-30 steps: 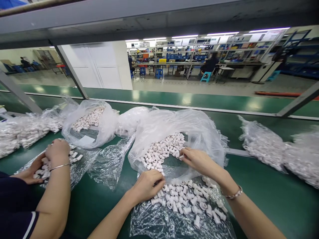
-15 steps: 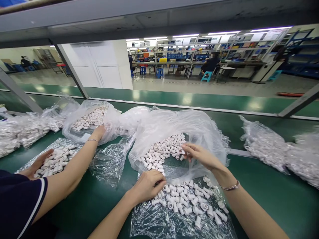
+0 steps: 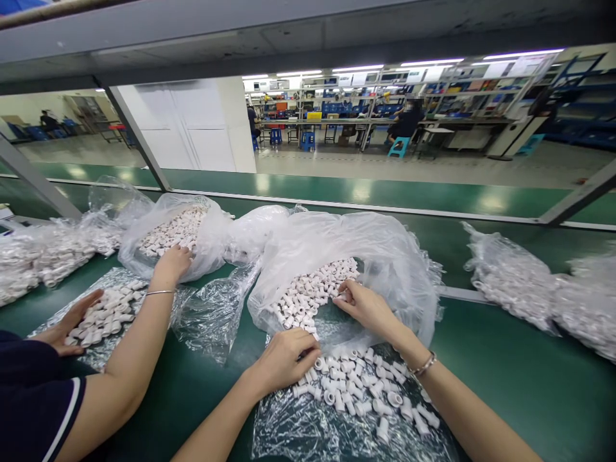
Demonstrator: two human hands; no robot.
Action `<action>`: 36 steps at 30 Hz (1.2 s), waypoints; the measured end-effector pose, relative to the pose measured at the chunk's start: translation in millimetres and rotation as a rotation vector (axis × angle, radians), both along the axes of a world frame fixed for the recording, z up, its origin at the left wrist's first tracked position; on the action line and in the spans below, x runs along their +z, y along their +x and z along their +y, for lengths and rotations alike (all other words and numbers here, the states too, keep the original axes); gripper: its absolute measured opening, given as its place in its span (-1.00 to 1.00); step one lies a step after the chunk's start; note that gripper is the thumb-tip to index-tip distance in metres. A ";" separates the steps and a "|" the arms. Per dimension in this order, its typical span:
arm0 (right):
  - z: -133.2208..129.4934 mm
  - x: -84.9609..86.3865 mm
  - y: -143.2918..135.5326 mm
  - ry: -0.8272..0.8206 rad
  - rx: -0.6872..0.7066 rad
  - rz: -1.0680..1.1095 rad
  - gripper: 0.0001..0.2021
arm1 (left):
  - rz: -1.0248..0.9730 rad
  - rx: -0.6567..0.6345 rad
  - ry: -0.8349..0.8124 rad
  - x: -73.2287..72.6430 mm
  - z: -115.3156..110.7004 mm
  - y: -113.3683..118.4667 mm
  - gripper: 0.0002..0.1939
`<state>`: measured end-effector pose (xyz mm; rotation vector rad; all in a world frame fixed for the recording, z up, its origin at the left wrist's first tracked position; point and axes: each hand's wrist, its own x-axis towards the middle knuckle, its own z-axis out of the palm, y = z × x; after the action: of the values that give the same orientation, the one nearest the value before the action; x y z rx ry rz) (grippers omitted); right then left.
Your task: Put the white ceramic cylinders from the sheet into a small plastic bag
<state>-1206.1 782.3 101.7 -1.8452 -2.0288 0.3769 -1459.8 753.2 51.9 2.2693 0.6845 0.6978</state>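
Note:
A large clear plastic bag (image 3: 385, 244) lies with its mouth towards me, holding a heap of small white pipe fittings (image 3: 308, 295). My right hand (image 3: 366, 311) reaches into that mouth, its bent fingers close together at the heap's right edge; whatever they pinch is hidden. Curled at the bag's near left rim is my left hand (image 3: 286, 359), its fingers closed on the film there. More loose white fittings (image 3: 356, 388) are spread just below the bag, on a flat clear plastic sheet (image 3: 308, 430).
On the left, a co-worker's hand (image 3: 176, 263) is at a second open bag (image 3: 212, 256); their other hand (image 3: 72, 324) cups fittings. Filled bags (image 3: 524, 285) lie at right, others (image 3: 58, 250) at far left. A metal shelf (image 3: 308, 38) spans overhead above the green table (image 3: 500, 378).
My right hand has moved left and slightly towards the heap inside the bag. My left hand has stayed in place. The co-worker's reaching hand has drawn back to the left.

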 end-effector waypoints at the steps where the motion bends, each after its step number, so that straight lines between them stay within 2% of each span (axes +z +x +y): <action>1: -0.7 -2.4 -0.6 -0.009 -0.002 -0.053 -0.82 | 0.000 0.001 0.000 0.2 0.0 -0.1 -0.80; 3: -1.1 -4.4 -0.9 -0.028 -0.003 -0.079 -0.86 | 0.000 0.003 0.000 0.4 0.3 -0.2 -0.80; 6: 0.2 0.9 0.6 -0.050 0.009 -0.013 -0.79 | -0.001 0.001 -0.001 0.0 0.8 -0.3 -0.80; 8: 0.7 9.5 1.8 -0.122 0.052 0.204 -0.70 | 0.000 -0.001 0.001 -0.4 0.9 -0.1 -0.80; 11: -0.7 24.2 3.4 -0.278 0.112 0.740 -0.60 | -0.002 -0.002 0.006 -0.8 0.7 0.1 -0.80; 13: -1.8 31.4 4.9 -0.306 0.127 1.033 -0.57 | -0.003 -0.005 0.007 -1.1 0.7 0.1 -0.80; 16: -2.1 36.2 8.5 -0.262 0.137 1.228 -0.53 | 0.001 -0.002 0.008 -1.5 1.0 0.1 -0.80; 17: -1.9 36.5 9.8 -0.257 0.138 1.206 -0.52 | 0.003 -0.001 0.008 -1.7 1.1 0.0 -0.80; 19: -1.1 35.3 11.7 -0.258 0.139 1.008 -0.55 | 0.003 -0.001 0.006 -1.7 1.3 0.0 -0.80; 24: -0.5 18.8 5.7 -0.037 0.037 -0.025 -0.68 | 0.002 -0.005 0.005 -1.1 1.3 0.0 -0.80; 26: -2.2 8.7 0.1 0.008 -0.017 -0.221 -0.72 | 0.005 -0.004 0.006 -1.3 1.5 0.0 -0.80; 30: -5.9 -4.3 -7.7 -0.009 -0.034 -0.282 -0.79 | 0.015 -0.002 0.017 -2.6 1.6 -0.1 -0.81; 33: -5.6 -0.3 -7.4 -0.017 -0.020 -0.271 -0.80 | 0.015 0.002 0.023 -2.6 1.6 0.0 -0.82; 34: -5.1 3.6 -6.3 -0.033 0.000 -0.208 -0.78 | 0.012 0.003 0.024 -2.3 1.6 0.0 -0.81; 36: -4.3 13.9 -3.5 -0.128 0.052 0.080 -0.70 | 0.007 0.002 0.027 -1.7 2.0 0.1 -0.81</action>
<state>-1209.6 778.0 115.6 -1.8222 -2.0450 0.5982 -1459.7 755.1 50.2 2.2970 0.6850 0.7040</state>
